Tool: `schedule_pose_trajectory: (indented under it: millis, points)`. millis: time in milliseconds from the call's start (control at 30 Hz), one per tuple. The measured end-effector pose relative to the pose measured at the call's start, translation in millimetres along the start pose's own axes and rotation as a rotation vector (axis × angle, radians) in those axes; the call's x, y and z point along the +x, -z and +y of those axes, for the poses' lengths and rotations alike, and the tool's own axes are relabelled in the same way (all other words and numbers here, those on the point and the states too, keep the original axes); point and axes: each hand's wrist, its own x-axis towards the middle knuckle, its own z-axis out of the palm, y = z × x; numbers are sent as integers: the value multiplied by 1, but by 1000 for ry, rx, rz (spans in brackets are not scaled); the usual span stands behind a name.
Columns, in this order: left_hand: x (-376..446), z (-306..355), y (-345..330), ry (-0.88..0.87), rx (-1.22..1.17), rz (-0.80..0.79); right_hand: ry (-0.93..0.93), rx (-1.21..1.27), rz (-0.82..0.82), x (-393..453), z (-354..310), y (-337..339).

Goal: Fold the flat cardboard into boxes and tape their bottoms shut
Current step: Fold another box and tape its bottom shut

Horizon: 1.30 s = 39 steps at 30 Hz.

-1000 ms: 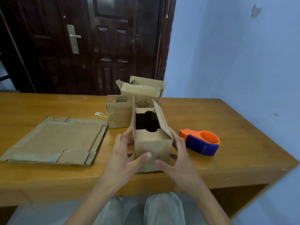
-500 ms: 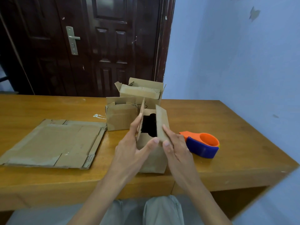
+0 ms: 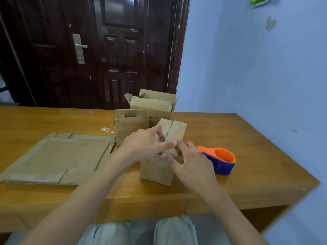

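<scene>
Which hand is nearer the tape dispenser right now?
Right. The right hand is beside the tape dispenser, just left of it; the left hand is farther left, on the box.

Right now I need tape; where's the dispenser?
In the head view, the tape dispenser sits on the table, right of the box, just beyond the right hand.
</scene>
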Motion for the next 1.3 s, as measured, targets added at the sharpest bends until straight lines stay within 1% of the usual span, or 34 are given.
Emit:
schedule_pose_trajectory:
  millis: [67,200,233,267,333,367,400,433,500,533,567,633,700,933,1000,1100,1200,1300]
  points:
    - [18,4,4,-26,110,-94,25,6,-73,8,6,8]
    - [53,4,9,-109,95,-259,65,104,-291,32,31,30]
    - [60,5,12,-124,143,-274,92,103,-283,39,37,36]
    - [67,7,16,-148,214,-277,121,82,-226,46,42,41]
    - [78,15,23,-203,336,-267,168,-12,-34,61,47,52]
    - [82,20,27,-224,357,-261,197,-59,24,70,49,56]
    - [86,23,28,-242,351,-260,226,-90,12,80,51,59]
    - [89,25,28,-256,332,-267,246,-94,-68,90,55,61]
    - [96,26,26,-292,312,-278,232,-105,-317,108,64,61]
    - [99,25,25,-309,313,-280,225,-146,-405,115,69,59]
    - [101,24,25,-324,315,-281,236,-199,-440,121,75,54]
    - [108,22,27,-334,320,-281,268,-298,-385,130,85,46]
    - [115,20,26,-344,350,-265,256,-378,-315,138,90,39]
    - [134,14,17,-419,612,-192,213,-512,-237,154,84,19]
    - [135,12,15,-456,652,-147,197,-537,-233,156,82,15]
    - [131,7,5,-474,664,-64,185,-560,-219,155,81,13]
    - [122,2,-2,-458,651,-36,192,-562,-205,152,82,12]
    - [103,-10,10,-445,481,-12,162,-593,-224,150,76,15]
